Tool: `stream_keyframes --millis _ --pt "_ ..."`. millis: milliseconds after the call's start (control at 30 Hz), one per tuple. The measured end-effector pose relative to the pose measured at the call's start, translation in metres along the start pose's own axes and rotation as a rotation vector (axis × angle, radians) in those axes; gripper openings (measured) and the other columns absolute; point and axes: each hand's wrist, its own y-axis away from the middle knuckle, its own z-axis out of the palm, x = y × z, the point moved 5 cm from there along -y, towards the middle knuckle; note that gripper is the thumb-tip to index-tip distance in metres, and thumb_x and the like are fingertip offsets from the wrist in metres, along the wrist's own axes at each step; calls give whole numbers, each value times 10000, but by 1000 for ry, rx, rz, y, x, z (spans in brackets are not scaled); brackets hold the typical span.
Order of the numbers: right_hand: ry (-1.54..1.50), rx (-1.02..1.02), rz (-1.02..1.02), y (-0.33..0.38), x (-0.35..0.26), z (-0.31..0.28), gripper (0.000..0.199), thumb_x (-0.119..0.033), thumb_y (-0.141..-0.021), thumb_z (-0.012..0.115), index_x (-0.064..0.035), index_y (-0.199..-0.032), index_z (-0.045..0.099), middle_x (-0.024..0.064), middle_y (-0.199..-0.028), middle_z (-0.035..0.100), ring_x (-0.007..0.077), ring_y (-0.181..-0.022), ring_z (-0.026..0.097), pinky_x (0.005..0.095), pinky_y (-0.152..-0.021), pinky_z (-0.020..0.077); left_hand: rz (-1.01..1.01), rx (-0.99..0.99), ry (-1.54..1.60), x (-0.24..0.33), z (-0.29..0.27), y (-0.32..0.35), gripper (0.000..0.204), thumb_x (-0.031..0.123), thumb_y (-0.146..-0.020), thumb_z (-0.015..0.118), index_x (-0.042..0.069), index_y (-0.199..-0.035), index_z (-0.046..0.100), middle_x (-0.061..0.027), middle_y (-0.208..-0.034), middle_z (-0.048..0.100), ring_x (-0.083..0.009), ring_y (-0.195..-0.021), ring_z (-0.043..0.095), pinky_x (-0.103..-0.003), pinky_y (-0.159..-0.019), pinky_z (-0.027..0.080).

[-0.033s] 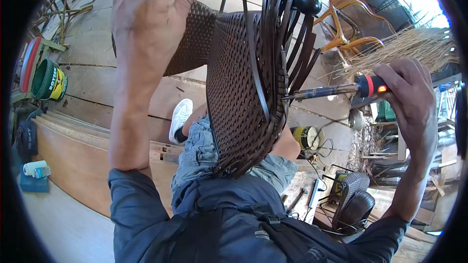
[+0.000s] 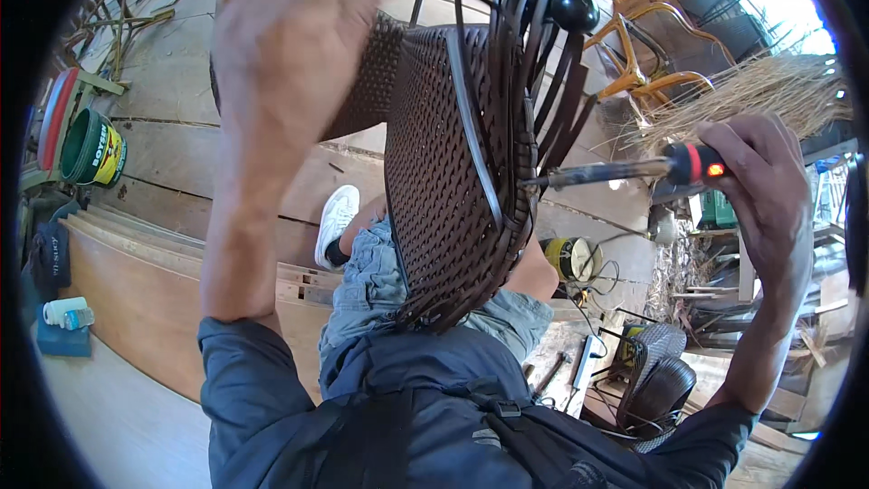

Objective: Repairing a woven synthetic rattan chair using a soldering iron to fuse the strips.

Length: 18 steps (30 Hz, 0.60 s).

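A dark brown woven panel [image 2: 444, 154] of flat plastic strips leans across my lap, with loose strips [image 2: 566, 91] bunched along its upper right edge. A black ball knob [image 2: 574, 9] sits at the top of that edge. My right hand [image 2: 759, 172] is closed round the red-and-black handle of a soldering iron [image 2: 625, 170]; a red light glows on it. The iron's tip reaches the woven edge. My left hand [image 2: 290, 54] is raised over the panel's far left part, smeared by motion. Its fingers run toward the top of the picture, and any hold is hidden.
A green bucket [image 2: 93, 149] stands at the left, beside stacked wooden boards [image 2: 154, 308]. At the right are a rattan chair frame [image 2: 625, 54], a pile of dry straw [image 2: 760, 95] and a yellow-and-black tin [image 2: 572, 258]. A hammer [image 2: 552, 376] lies lower right near loose cords.
My left hand has shifted slightly right and blurred. A grey-lit loose strip on the panel's face now stands more upright, its upper end moved left. The soldering iron's tip stays at the woven edge.
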Motion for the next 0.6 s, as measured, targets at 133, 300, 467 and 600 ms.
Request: stream_keyframes --millis 133,300,467,600 --pt "-142 35 85 12 13 2 340 -14 -731 662 -73 -1065 639 107 -969 600 295 -902 570 401 -799 438 -234 -132 58 6 -4 22 236 186 -862 650 97 -1080 627 -68 -997 654 -250 -943 624 -377 -862 443" --pt "-146 0 68 8 10 16 321 -22 -742 655 -72 -1059 643 106 -978 603 299 -918 573 408 -813 434 -449 -179 283 12 22 89 561 220 -919 595 -16 -1378 375 -204 -1369 441 -323 -1290 420 -431 -1057 350" --pt "-104 3 59 8 7 16 337 -30 -739 662 -81 -1071 641 101 -968 600 299 -899 572 409 -813 429 -483 -143 730 63 25 103 631 217 -906 606 -34 -1407 316 -246 -1438 321 -352 -1360 311 -433 -1116 267" --pt "36 23 1 6 3 4 342 -55 -734 672 -74 -1074 636 99 -937 598 289 -872 573 405 -771 429 -504 -186 918 83 36 102 697 169 -859 609 -44 -1427 267 -255 -1461 271 -368 -1384 250 -430 -1133 207"
